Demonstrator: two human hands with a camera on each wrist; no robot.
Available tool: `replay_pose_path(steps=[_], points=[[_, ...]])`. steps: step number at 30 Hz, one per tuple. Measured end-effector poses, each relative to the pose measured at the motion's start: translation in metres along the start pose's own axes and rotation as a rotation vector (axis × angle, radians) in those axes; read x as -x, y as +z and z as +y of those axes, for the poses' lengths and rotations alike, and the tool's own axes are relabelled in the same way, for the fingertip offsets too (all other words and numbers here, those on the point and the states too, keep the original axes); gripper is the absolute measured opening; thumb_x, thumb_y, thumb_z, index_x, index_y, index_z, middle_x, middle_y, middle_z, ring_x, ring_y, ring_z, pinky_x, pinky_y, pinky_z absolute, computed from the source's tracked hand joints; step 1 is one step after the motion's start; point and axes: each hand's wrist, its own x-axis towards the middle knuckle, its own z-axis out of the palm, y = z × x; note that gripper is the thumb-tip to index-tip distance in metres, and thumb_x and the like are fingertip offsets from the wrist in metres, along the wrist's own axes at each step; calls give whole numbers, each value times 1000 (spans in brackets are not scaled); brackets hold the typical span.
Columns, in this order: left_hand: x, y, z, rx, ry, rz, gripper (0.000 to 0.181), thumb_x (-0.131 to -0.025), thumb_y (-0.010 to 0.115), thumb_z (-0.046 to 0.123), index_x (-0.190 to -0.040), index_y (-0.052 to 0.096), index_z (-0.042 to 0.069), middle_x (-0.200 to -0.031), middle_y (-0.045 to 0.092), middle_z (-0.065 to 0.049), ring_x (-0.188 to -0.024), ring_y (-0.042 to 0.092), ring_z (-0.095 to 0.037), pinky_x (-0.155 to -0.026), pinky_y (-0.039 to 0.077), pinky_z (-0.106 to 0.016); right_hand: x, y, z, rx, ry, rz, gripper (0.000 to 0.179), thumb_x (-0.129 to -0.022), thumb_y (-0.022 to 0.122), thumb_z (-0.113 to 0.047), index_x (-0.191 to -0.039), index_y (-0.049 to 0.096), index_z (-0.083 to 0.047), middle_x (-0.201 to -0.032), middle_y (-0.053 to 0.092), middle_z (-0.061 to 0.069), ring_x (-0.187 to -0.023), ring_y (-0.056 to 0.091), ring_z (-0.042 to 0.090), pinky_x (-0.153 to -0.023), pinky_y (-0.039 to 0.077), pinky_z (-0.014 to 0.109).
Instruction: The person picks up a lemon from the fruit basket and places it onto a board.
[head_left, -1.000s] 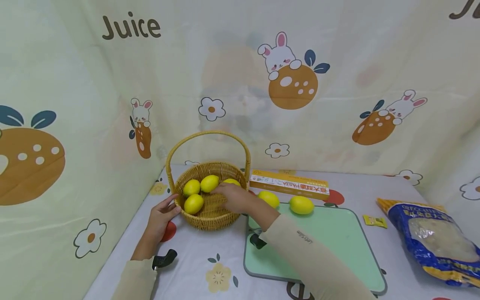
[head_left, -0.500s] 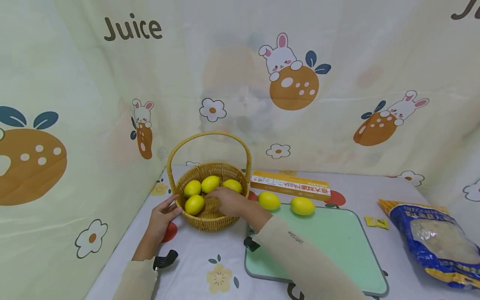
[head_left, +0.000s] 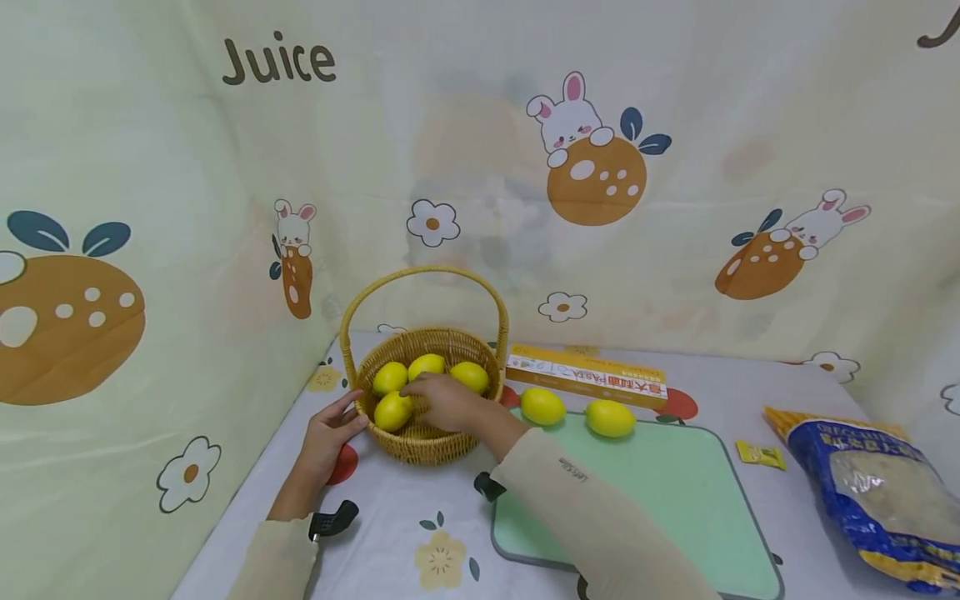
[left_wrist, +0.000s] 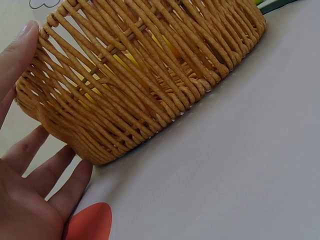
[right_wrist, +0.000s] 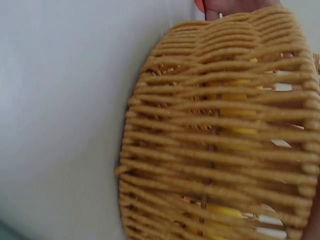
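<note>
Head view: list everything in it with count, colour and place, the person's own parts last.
Basket: one, tan wicker, on the table's left
Lemons in the basket: four, yellow
Loose lemons: two, yellow, at the board's far edge
Board: one, green with grey rim, right of the basket
Pasta box: one, orange and white, behind the board
Small packet: one, yellow, right of the board
Bag: one, blue and yellow with clear window, far right
Tablecloth: one, whitish, printed, underneath
Backdrop: pale, printed, around the table
Wrist devices: two, black, at the wrists
Sleeves: two, beige
Left hand: one, bare, at the basket's left rim
Right hand: one, bare, inside the basket
</note>
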Motion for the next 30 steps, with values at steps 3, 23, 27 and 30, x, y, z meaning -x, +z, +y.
replay_pose_path(steps=[3,23,27,30], points=[[-1,0,0,6,9,-9,60,-87,75,18,-140,51,3,-149,43,-10,-129,46,-29,-90,47,-19,-6,5,-2,15,1,10,49,-91,70,-12,-137,56,-20,-144,47,-1,-132,42,17,-109,35,36],[2,4,1,17,6,-10,56,-89,72,11,-140,50,0,-146,45,-13,-125,51,-24,-89,48,-20,-19,24,-9,31,43,-19,60,-86,66,2,-139,56,-26,-142,44,3,-124,46,17,-103,41,36],[1,3,2,25,-5,-8,57,-89,72,12,-140,50,0,-146,45,-12,-125,51,-23,-91,47,-20,-21,26,-7,53,52,-23,59,-88,68,-3,-140,54,-27,-141,44,6,-121,48,17,-102,43,38],[1,2,2,18,-12,-4,58,-89,73,14,-140,50,2,-146,45,-11,-126,50,-23,-91,47,-20,-21,26,-7,42,69,-37,58,-89,70,-8,-141,53,-29,-142,43,5,-122,48,17,-103,41,41]])
